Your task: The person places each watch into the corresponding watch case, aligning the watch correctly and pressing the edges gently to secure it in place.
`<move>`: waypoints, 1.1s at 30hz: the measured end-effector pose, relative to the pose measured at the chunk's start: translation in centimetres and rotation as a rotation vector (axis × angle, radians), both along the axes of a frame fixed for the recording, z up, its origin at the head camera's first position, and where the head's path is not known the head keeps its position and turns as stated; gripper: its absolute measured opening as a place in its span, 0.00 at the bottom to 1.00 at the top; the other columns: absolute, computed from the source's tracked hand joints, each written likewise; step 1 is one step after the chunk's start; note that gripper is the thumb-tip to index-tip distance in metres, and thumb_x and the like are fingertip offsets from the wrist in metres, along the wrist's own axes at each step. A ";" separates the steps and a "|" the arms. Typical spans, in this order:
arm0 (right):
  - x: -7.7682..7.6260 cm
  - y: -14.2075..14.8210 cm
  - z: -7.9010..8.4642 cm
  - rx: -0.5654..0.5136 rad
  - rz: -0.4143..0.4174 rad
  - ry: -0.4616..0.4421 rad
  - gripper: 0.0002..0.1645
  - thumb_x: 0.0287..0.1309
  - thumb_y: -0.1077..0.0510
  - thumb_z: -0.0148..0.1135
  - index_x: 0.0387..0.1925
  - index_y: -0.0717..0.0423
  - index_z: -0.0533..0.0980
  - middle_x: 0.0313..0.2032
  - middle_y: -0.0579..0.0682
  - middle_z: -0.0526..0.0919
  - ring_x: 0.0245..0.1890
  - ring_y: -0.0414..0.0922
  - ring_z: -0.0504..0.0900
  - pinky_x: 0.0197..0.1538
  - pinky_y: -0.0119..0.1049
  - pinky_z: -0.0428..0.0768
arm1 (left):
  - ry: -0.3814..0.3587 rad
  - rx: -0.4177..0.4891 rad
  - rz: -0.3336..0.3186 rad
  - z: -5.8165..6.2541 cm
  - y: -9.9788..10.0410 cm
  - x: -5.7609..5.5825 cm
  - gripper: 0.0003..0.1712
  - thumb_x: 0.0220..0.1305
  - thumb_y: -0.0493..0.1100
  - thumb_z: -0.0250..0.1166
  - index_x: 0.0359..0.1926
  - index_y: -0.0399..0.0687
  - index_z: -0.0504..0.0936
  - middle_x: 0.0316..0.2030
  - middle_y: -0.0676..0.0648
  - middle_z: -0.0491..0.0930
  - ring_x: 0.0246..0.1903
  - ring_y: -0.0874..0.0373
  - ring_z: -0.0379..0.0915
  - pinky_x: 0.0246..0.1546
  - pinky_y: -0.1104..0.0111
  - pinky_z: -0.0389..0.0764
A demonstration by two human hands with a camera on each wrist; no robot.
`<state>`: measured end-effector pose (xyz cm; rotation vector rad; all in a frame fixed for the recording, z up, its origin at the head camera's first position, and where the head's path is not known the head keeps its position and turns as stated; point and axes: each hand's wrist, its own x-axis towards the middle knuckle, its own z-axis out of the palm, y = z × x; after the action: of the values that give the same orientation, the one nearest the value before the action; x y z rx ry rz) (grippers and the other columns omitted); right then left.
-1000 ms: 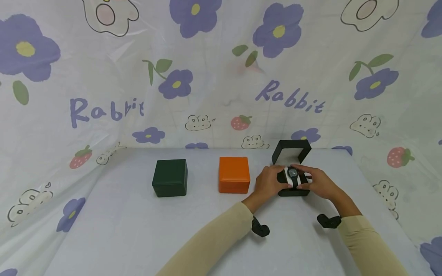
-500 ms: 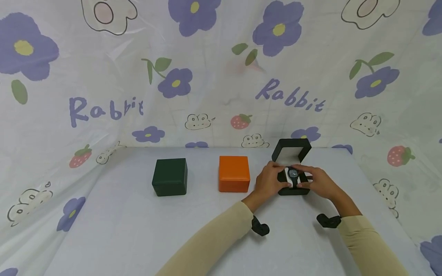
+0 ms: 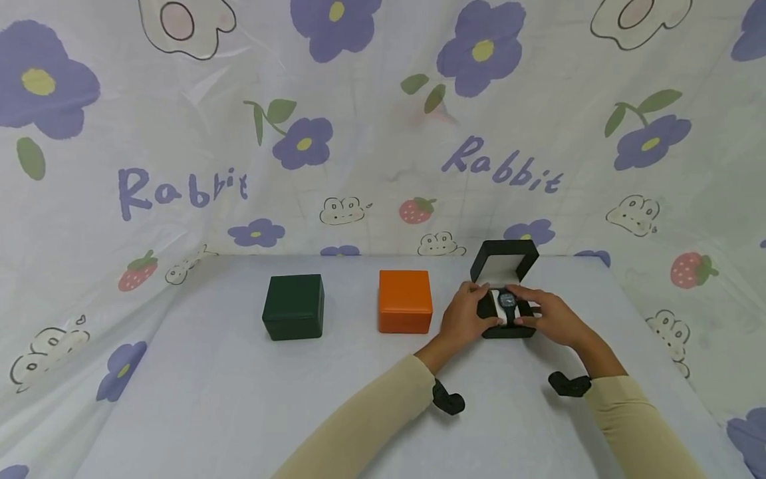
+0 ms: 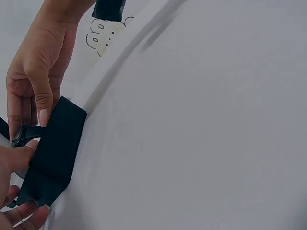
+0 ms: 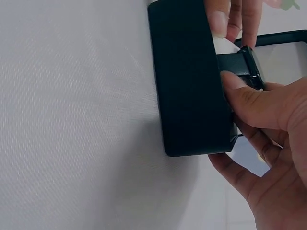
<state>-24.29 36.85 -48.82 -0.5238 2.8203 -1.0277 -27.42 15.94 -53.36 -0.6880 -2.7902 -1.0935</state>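
In the head view a black watch box (image 3: 509, 332) sits at the right of the table with its lid (image 3: 505, 247) raised. Inside it, a black wristwatch (image 3: 507, 301) is strapped round a white cushion (image 3: 495, 298). My left hand (image 3: 462, 314) pinches the cushion from the left, thumb at the near side and index finger at the far side. From the right, my right hand (image 3: 553, 318) holds it the same way. In the right wrist view my right thumb (image 5: 252, 103) lies beside the watch strap (image 5: 233, 63), and other fingers reach the box's end.
An orange box (image 3: 405, 303) stands closed left of my left hand. Farther left is a closed dark green box (image 3: 293, 307). A white cloth (image 3: 359, 399) covers the table, and a printed curtain (image 3: 365, 153) hangs behind it.
My left hand has shifted very slightly left at the cushion's side. My right hand stays nearly still, and the boxes keep their places.
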 end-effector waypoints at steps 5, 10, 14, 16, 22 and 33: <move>0.3 0.0 0.9 0.021 -0.012 0.024 0.40 0.61 0.70 0.67 0.73 0.67 0.63 0.65 0.71 0.72 0.63 0.69 0.73 0.59 0.65 0.76 | 0.000 0.068 -0.024 -0.4 -0.6 0.3 0.45 0.58 0.55 0.77 0.74 0.52 0.70 0.63 0.46 0.73 0.58 0.58 0.75 0.61 0.70 0.77; 0.6 0.0 1.7 0.042 -0.061 0.118 0.34 0.64 0.69 0.64 0.70 0.68 0.67 0.59 0.70 0.78 0.54 0.66 0.81 0.55 0.61 0.81 | -0.007 0.131 -0.041 -0.7 -1.3 0.6 0.44 0.58 0.51 0.77 0.73 0.48 0.70 0.66 0.46 0.74 0.61 0.57 0.74 0.64 0.70 0.74; 1.0 0.1 2.8 0.008 -0.169 0.238 0.23 0.68 0.66 0.62 0.63 0.66 0.76 0.54 0.64 0.83 0.45 0.61 0.86 0.45 0.49 0.87 | -0.014 0.160 -0.061 -1.1 -1.6 0.9 0.44 0.58 0.50 0.77 0.73 0.46 0.70 0.69 0.47 0.72 0.66 0.58 0.70 0.67 0.71 0.70; 1.0 0.1 3.3 -0.029 -0.227 0.295 0.18 0.70 0.64 0.60 0.59 0.64 0.80 0.51 0.62 0.86 0.41 0.57 0.88 0.41 0.35 0.87 | -0.010 0.168 -0.070 -1.2 -1.7 0.9 0.44 0.59 0.50 0.77 0.73 0.45 0.70 0.70 0.47 0.71 0.67 0.58 0.69 0.67 0.71 0.70; 0.6 0.3 4.3 -0.152 -0.371 0.402 0.14 0.72 0.60 0.60 0.52 0.61 0.84 0.40 0.60 0.89 0.32 0.36 0.87 0.34 0.15 0.76 | -0.012 0.212 -0.084 -1.4 -1.9 1.1 0.46 0.59 0.49 0.77 0.73 0.40 0.68 0.72 0.41 0.67 0.69 0.54 0.67 0.67 0.69 0.70; -1.7 -0.1 6.1 -0.161 -0.538 0.555 0.18 0.72 0.55 0.60 0.57 0.57 0.82 0.52 0.57 0.86 0.49 0.41 0.81 0.49 0.21 0.76 | -0.171 0.443 -0.109 -1.9 -1.4 1.4 0.54 0.57 0.43 0.78 0.75 0.30 0.57 0.75 0.35 0.57 0.73 0.50 0.58 0.58 0.68 0.79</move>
<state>-25.94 36.72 -42.68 -0.0443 3.5041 -1.3834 -26.03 14.58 -55.27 -0.7247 -2.5140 -1.7905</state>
